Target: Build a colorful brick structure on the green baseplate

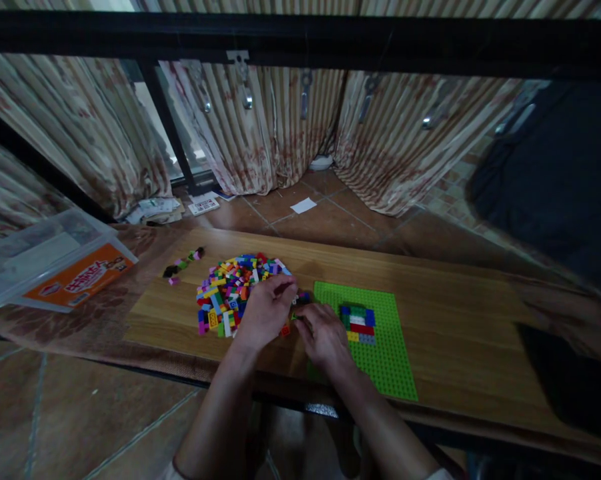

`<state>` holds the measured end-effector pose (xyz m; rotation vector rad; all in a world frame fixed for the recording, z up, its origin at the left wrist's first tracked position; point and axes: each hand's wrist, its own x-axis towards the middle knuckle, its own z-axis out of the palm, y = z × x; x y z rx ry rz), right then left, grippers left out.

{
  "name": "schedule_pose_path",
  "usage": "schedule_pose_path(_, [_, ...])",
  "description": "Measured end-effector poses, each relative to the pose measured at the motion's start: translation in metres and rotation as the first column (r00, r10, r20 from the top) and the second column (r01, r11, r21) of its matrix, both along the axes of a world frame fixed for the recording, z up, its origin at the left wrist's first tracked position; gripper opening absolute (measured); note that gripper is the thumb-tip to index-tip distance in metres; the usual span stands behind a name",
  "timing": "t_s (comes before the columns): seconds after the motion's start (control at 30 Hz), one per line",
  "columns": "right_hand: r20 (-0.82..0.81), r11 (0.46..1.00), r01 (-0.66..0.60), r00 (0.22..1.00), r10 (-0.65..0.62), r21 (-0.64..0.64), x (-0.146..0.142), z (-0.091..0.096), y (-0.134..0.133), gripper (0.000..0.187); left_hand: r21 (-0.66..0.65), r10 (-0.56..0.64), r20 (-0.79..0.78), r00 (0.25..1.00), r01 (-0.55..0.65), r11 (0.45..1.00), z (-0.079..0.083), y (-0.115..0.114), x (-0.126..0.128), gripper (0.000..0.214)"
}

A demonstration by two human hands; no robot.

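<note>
My left hand reaches over the right side of a heap of coloured toy bricks, its fingers curled together; whatever is in them is hidden. Close beside it, my right hand has thumb and forefinger pinched at a small green brick. An orange brick lies on the board just below the fingertips. Partly under my right forearm is a green studded baseplate. A block of joined bricks in blue, green, white, red, yellow and grey sits on the baseplate.
The wooden board carries everything. A few pieces lie apart at its far left. Left of it stands a clear plastic box with an orange label. A black object and a person's dark clothing are at right.
</note>
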<state>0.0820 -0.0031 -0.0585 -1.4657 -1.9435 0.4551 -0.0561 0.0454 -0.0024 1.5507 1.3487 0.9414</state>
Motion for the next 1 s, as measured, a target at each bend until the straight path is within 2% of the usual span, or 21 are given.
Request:
schedule_pose_path(0.07, [-0.151, 0.999, 0.044, 0.987, -0.048, -0.028, 0.010, 0.007, -0.002, 0.015, 0.010, -0.024, -0.013, 1.000, 0.024, 1.000, -0.004, -0.001, 0.003, 0.024])
schedule_pose_path(0.13, [-0.347, 0.990, 0.104, 0.929, -0.130, -0.094, 0.023, 0.014, -0.002, 0.016, 0.011, -0.058, -0.010, 0.998, 0.058, 0.998, -0.008, -0.003, 0.009, 0.025])
schedule_pose_path(0.2, [-0.550, 0.968, 0.144, 0.801, -0.237, -0.208, 0.037, 0.020, -0.002, 0.017, 0.007, -0.101, 0.014, 0.995, 0.101, 0.995, -0.011, -0.006, 0.018, 0.026])
schedule_pose_path(0.27, [-0.691, 0.934, 0.123, 0.641, -0.333, -0.336, 0.049, 0.024, -0.002, 0.023, 0.002, -0.140, 0.057, 0.988, 0.141, 0.990, -0.014, -0.011, 0.030, 0.028])
schedule_pose_path(0.3, [-0.729, 0.917, 0.097, 0.576, -0.369, -0.387, 0.054, 0.026, -0.002, 0.026, -0.005, -0.157, 0.075, 0.985, 0.157, 0.988, -0.015, -0.013, 0.036, 0.029])
schedule_pose_path(0.37, [-0.759, 0.896, 0.061, 0.507, -0.408, -0.441, 0.061, 0.027, -0.002, 0.030, -0.021, -0.183, 0.100, 0.978, 0.186, 0.982, -0.017, -0.018, 0.047, 0.033])
schedule_pose_path(0.57, [-0.769, 0.903, 0.121, 0.486, -0.415, -0.411, 0.064, 0.022, -0.003, 0.028, 0.001, -0.162, 0.119, 0.980, 0.163, 0.987, -0.022, -0.027, 0.075, 0.029])
schedule_pose_path(0.7, [-0.752, 0.892, 0.170, 0.486, -0.445, -0.418, 0.064, 0.020, -0.003, 0.028, 0.144, -0.113, -0.099, 0.989, 0.127, 0.981, -0.024, -0.030, 0.083, 0.032])
schedule_pose_path(0.83, [-0.700, 0.889, 0.187, 0.558, -0.447, -0.419, 0.074, 0.024, -0.004, 0.029, 0.206, -0.168, -0.310, 0.936, 0.239, 0.949, -0.021, -0.028, 0.081, 0.031])
schedule_pose_path(0.93, [-0.619, 0.869, 0.348, 0.610, -0.495, -0.352, 0.090, 0.028, -0.005, 0.029, 0.183, -0.212, -0.447, 0.869, 0.321, 0.929, -0.023, -0.024, 0.077, 0.030])
schedule_pose_path(1.0, [-0.581, 0.837, 0.441, 0.606, -0.544, -0.323, 0.103, 0.030, -0.005, 0.030, 0.147, -0.234, -0.504, 0.831, 0.350, 0.925, -0.028, -0.021, 0.076, 0.029])
